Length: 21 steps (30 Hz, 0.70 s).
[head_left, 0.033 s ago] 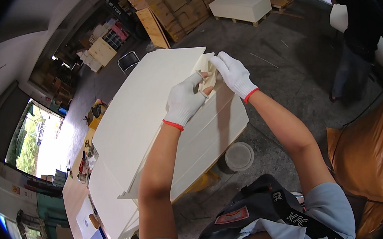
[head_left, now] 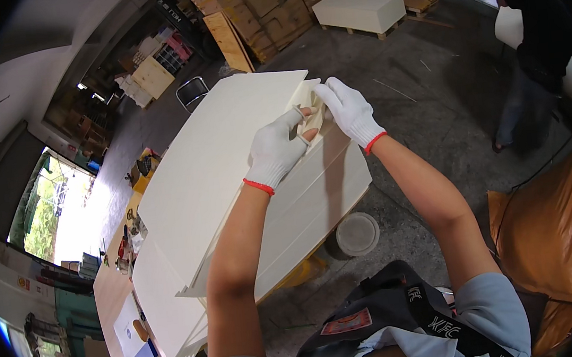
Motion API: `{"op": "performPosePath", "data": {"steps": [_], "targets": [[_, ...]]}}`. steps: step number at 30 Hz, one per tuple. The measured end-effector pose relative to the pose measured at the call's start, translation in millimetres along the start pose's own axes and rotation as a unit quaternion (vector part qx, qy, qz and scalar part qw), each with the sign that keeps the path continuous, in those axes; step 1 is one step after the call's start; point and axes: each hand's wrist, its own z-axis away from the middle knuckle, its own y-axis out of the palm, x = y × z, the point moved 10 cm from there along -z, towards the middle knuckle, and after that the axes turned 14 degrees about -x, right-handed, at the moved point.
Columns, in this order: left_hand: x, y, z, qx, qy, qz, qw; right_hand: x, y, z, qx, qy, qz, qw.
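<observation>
Nothing has shifted since the earlier frame: left hand (head_left: 275, 153) and right hand (head_left: 348, 110), both in white gloves, remain pinched on a small folded beige pad (head_left: 311, 114). Pad sits at the far end of the cream panel stack (head_left: 216, 179), toward 12 o'clock. Beyond, at 1 o'clock, a pale block on a pallet (head_left: 360, 9); at 2 o'clock, a person in black (head_left: 543, 47).

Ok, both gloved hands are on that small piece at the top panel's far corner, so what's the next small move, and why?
Probably draw the small tan piece along the edge of the top white panel. The left hand presses it flat near the corner while the right hand pinches its far end, so it looks seated and ready for a short stroke. What the piece is cannot be told.
</observation>
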Motion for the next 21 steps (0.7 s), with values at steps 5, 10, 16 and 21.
{"op": "performPosePath", "data": {"steps": [5,10,16,21], "targets": [[-6.0,-2.7,-0.6,-0.033,0.066,-0.01,0.997,2.6,-1.7,-1.1,-0.01,-0.019,0.02,1.0],[-5.5,-6.4,1.6,-0.116,0.111,-0.073,0.984,21.5,-35.7,2.8,-0.15,-0.059,-0.088,0.983],[2.8,-42.3,47.3,-0.272,0.113,-0.012,0.956,19.3,88.7,80.9,0.109,0.423,-0.53,0.727],[44.6,-74.3,176.8,-0.254,0.024,0.333,0.908,43.9,132.1,106.3,0.286,0.244,-0.414,0.829]]}}
